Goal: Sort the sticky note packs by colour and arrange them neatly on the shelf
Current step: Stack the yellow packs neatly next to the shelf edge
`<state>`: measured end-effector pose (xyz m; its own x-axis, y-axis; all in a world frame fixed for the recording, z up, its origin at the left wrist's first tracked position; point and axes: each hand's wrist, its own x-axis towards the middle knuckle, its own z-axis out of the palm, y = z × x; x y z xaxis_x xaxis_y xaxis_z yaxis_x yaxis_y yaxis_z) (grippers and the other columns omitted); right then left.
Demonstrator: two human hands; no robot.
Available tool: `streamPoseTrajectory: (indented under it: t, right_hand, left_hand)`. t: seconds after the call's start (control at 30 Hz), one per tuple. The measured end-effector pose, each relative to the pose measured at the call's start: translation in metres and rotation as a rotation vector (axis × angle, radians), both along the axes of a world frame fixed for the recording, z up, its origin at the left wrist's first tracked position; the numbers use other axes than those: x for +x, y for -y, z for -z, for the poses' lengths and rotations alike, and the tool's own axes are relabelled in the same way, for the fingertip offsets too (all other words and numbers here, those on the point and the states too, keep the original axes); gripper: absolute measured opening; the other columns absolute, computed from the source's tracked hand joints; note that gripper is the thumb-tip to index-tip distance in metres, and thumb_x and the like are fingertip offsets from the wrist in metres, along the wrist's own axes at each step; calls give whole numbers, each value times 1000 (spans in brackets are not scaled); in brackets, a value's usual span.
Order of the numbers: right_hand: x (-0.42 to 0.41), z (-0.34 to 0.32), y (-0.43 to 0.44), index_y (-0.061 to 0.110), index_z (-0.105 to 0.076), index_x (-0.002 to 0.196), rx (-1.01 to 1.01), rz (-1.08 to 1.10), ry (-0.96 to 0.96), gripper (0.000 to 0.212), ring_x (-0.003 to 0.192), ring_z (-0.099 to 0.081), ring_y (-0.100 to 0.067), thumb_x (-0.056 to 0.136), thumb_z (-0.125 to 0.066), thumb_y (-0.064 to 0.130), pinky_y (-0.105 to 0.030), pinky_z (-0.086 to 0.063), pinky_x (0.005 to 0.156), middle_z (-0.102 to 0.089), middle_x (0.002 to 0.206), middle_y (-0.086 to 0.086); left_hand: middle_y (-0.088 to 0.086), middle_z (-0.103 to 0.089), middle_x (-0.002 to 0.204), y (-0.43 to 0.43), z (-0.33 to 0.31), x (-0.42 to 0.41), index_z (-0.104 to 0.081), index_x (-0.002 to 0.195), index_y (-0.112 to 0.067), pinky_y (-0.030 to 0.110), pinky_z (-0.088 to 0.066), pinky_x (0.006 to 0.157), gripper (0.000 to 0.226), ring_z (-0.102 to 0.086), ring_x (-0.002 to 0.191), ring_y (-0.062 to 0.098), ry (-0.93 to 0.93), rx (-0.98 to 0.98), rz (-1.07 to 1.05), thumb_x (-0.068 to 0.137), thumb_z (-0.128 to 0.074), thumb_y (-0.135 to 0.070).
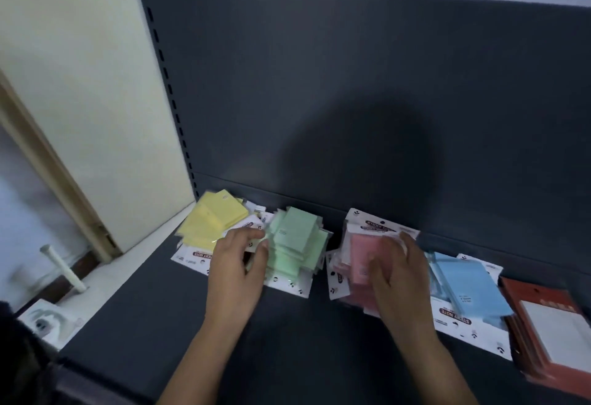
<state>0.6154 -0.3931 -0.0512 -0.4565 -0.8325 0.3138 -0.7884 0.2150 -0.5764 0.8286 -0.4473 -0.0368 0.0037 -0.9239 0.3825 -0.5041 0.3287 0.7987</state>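
Observation:
Four piles of sticky note packs lie in a row on the dark shelf (287, 340): yellow (212, 220) at the left, then green (297, 238), pink (363, 254) and blue (460, 280). My left hand (235, 272) is between the yellow and green piles, fingers curled against the green pile's left edge. My right hand (396, 280) lies on top of the pink pile with fingers spread over it. The frame is blurred, so I cannot tell how firmly either hand grips.
A stack of red-backed packs with white notes (553, 328) lies at the far right of the shelf. The dark back panel (351, 84) rises behind the piles. A cream wall (80, 84) and a white floor are to the left.

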Motion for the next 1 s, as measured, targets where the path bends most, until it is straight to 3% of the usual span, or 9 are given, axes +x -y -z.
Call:
streamPoseTrajectory:
  t: [0.07, 0.2, 0.27, 0.37, 0.47, 0.57, 0.73, 0.87, 1.0]
  right_hand:
    - [8, -2, -8, 7, -50, 128, -55, -64, 26, 40, 135, -28, -25, 93, -46, 25, -33, -22, 110, -32, 147, -11]
    - [28, -3, -25, 8, -55, 121, -148, -228, 61, 44, 129, -35, -19, 86, -43, 32, -20, -20, 106, -41, 139, -9]
    - [32, 0, -28, 9, -57, 117, -169, -302, 20, 32, 127, -38, -21, 85, -59, 16, -30, -30, 105, -44, 136, -10]
    - [26, 10, -24, 11, -61, 114, -82, -309, -73, 39, 127, -42, -32, 76, -68, 1, -48, -37, 104, -47, 133, -13]
    - [19, 16, -28, 8, -56, 122, -15, -347, -5, 47, 131, -36, -23, 77, -63, -6, -24, -20, 113, -44, 136, -7]
    - [21, 14, -30, 11, -55, 123, -27, -361, 21, 45, 129, -31, -8, 82, -58, -6, -2, -7, 106, -41, 133, 4]
    - [51, 4, -17, 12, -58, 117, -127, -281, 80, 38, 122, -42, -12, 84, -53, -6, -21, -29, 107, -45, 123, 7]
    - [100, -14, 11, 13, -60, 112, -153, -293, 84, 33, 110, -43, -5, 84, -55, -3, -2, -23, 94, -51, 114, 10]
    - [147, -17, 47, 15, -61, 114, -123, -314, 1, 33, 109, -48, -12, 82, -61, 7, -13, -26, 93, -58, 111, 7]
  left_hand:
    - [-12, -61, 99, -16, 1, 7, -63, 97, -20, 24, -42, 80, 11, -53, 98, 9, -41, 12, -87, 90, -57, -15]
    - [-9, -62, 97, -44, 8, 20, -65, 98, -17, 21, -36, 78, 12, -52, 96, 10, -20, 56, -236, 88, -59, -13]
    - [-7, -62, 94, -55, 10, 26, -64, 95, -16, 25, -35, 79, 10, -52, 95, 14, -46, 81, -291, 88, -59, -12]
    - [-13, -60, 92, -64, 15, 34, -63, 94, -18, 28, -39, 82, 9, -54, 98, 16, -91, 129, -322, 89, -59, -12]
    - [-15, -59, 92, -66, 20, 40, -63, 93, -19, 30, -42, 83, 8, -56, 98, 18, -104, 145, -307, 88, -60, -13]
    - [-9, -62, 96, -58, 20, 43, -63, 93, -20, 28, -41, 82, 9, -57, 97, 17, -128, 159, -269, 88, -60, -14]
    - [-16, -60, 97, -31, 13, 57, -61, 95, -24, 23, -39, 79, 17, -54, 96, 13, -96, 149, -135, 86, -60, -9]
    - [-17, -60, 99, -1, 2, 83, -57, 93, -28, 21, -39, 72, 24, -53, 87, 15, -68, 98, -55, 85, -58, -6]
    - [-10, -56, 106, 36, -5, 100, -60, 107, -18, 7, -33, 79, 27, -48, 102, 12, 144, 20, 29, 83, -61, -5]
